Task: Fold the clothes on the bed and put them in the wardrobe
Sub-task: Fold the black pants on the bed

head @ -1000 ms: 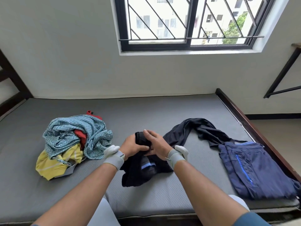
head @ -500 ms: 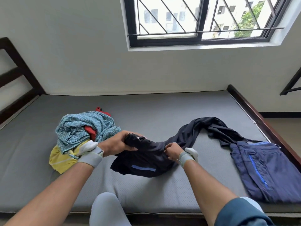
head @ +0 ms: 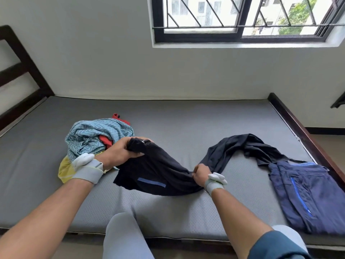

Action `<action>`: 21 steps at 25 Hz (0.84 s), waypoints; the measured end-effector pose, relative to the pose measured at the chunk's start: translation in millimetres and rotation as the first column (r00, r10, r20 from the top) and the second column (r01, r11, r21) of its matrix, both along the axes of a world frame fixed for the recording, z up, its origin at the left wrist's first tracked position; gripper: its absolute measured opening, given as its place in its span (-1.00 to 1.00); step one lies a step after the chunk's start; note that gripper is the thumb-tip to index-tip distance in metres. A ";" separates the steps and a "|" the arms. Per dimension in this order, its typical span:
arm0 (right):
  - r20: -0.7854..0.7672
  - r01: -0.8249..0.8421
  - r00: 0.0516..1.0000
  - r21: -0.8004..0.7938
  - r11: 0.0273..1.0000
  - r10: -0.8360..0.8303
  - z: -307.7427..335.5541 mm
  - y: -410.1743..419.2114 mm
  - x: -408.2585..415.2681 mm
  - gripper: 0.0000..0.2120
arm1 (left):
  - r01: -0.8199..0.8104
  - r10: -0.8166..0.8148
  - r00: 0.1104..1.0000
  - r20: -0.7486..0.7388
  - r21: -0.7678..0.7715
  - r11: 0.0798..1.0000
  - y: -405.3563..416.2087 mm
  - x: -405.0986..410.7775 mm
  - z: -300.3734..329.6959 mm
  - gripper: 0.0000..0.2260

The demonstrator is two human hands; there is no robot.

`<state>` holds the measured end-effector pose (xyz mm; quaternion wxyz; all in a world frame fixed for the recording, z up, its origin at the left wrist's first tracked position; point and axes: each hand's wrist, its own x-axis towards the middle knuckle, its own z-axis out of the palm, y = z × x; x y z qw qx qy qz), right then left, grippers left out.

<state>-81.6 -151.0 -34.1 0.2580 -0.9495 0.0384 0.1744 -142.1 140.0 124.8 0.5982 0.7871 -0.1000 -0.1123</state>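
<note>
A black garment with a blue stripe hangs stretched between my hands, just above the grey mattress. My left hand grips one bunched end of it, raised near the pile. My right hand pinches the cloth lower down at the middle. The rest of the black cloth trails right toward folded navy trousers with a blue zip. A crumpled pile of teal patterned, red and yellow clothes lies at the left.
A dark wooden bed frame edges the mattress on the right, and a headboard stands at the left. The wall and a barred window lie behind. My knee leans on the near mattress edge.
My hands have drawn apart, the left rising toward the pile and the right moving right, so the bunched black garment is pulled out between them. The view has shifted left and closer.
</note>
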 end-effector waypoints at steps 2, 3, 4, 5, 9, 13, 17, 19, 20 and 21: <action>0.042 0.179 0.982 0.093 0.979 -0.183 4.6 -7.1 11.3 -0.85 | -0.048 0.047 0.999 -0.011 -0.034 0.998 3.3 -3.4 0.7 -0.67; 0.008 0.249 0.967 0.146 0.957 -0.253 6.2 -11.9 16.9 -0.85 | -0.052 0.051 0.999 -0.013 -0.045 0.998 5.9 -5.3 2.0 -0.67; -0.041 0.289 0.957 0.190 0.938 -0.287 4.5 -16.8 21.3 -0.85 | -0.041 0.041 0.999 -0.010 -0.050 0.998 7.8 -7.1 4.2 -0.68; -0.102 0.308 0.951 0.220 0.926 -0.292 1.4 -21.2 23.5 -0.86 | -0.025 0.025 1.000 -0.006 -0.048 0.999 9.4 -9.1 7.2 -0.68; -0.308 0.335 0.918 0.261 0.905 -0.251 -23.9 -22.9 18.3 -0.92 | -0.004 0.005 1.000 0.016 -0.031 1.000 17.7 -13.7 18.0 -0.69; -0.301 0.360 0.925 0.506 0.784 -0.231 -36.7 -5.0 17.2 -0.68 | 0.000 0.000 1.000 0.025 -0.029 1.000 30.3 -20.1 24.5 -0.67; -0.075 0.228 0.973 0.454 0.861 -0.218 -37.6 7.9 35.2 -0.41 | -0.032 0.033 0.999 0.017 -0.022 0.999 38.9 -23.2 30.2 -0.49; -0.139 0.187 0.981 0.467 0.864 -0.137 -36.3 16.9 40.1 -0.24 | -0.044 0.044 0.999 0.012 -0.026 0.999 41.7 -22.2 31.0 -0.48; -0.181 0.171 0.979 0.460 0.871 -0.096 -38.1 22.3 41.6 -0.23 | -0.044 0.044 0.999 0.008 -0.016 0.999 42.5 -21.4 30.4 -0.49; -0.209 0.158 0.975 0.430 0.889 -0.072 -40.9 27.2 42.6 -0.29 | -0.042 0.042 0.999 -0.001 -0.011 0.999 42.0 -20.5 30.1 -0.52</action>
